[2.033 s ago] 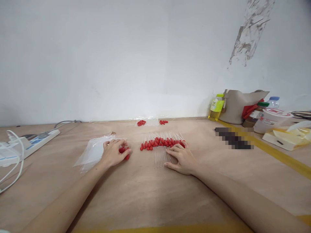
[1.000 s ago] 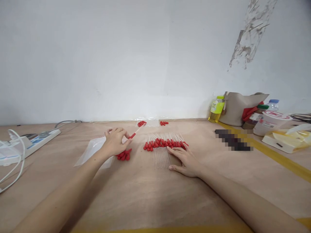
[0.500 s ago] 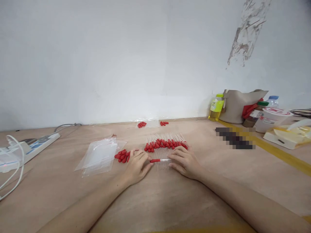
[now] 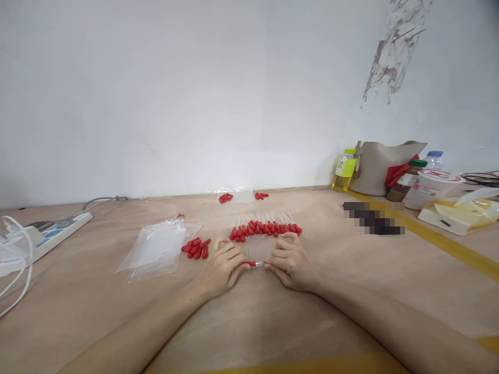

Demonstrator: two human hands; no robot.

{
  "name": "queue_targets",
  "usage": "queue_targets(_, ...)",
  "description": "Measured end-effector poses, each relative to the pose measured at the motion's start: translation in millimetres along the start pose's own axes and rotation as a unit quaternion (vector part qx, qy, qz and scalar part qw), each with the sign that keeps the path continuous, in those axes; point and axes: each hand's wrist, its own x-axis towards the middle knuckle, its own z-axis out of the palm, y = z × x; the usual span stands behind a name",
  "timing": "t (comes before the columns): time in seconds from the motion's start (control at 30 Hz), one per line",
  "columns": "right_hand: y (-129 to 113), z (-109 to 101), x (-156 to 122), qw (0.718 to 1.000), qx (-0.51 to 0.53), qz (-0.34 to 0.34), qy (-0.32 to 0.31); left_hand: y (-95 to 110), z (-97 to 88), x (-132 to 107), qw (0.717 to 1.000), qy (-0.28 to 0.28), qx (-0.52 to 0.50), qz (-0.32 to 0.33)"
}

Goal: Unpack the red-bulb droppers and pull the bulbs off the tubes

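- Head view: the left hand [image 4: 223,265] and the right hand [image 4: 290,261] meet low over the bench [image 4: 249,317], fingers curled shut on one slim dropper [image 4: 256,263] — the left fingers pinch its red rubber bulb end, the right fingers pinch the clear tube end, and it lies level between them just above the wood.
- Just beyond the hands lies a row of droppers [image 4: 265,228], thin clear tubes side by side with small glossy red bulbs packed in a line; a few bare clear tubes [image 4: 258,246] lie on the near side of the row, between it and the hands.
- To the left of the left hand sits a small heap of loose red bulbs [image 4: 195,249], teardrop-shaped, touching the edge of a stack of flat clear zip bags [image 4: 158,249] with red seal strips.
- Against the wall lie two more little clusters of red bulbs [image 4: 226,197] on clear plastic.
- At the far right stand a yellow-green bottle [image 4: 344,170], a grey bag [image 4: 380,167] with red cloth in it, jars and a white tub [image 4: 431,188].
- At the far left a white power strip [image 4: 50,231] lies with its cables.
- The bench is pale brown board with yellow tape lines — the wall [image 4: 195,93] behind is white with a patch of flaked paint.
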Motion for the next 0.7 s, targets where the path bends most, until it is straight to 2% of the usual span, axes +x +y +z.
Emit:
queue_targets(0.3, -4.4, -5.9, -5.6, 1.0, 0.011, -0.011, -0.011, 6.3, -8.0, 0.3, 0.995, 0.032, 0.036, 0.091)
queue_targets(0.6, -4.7, -6.1, -6.5, 1.0, 0.021, -0.024, 0.001, 6.5, -1.4, -1.0, 0.993, 0.052, 0.038, 0.099)
queue_targets(0.7, 2.0, -10.0, -10.4, 0.999, 0.026, -0.018, -0.006, 0.3, -2.4, -6.0, 0.993, 0.049, 0.036, 0.097)
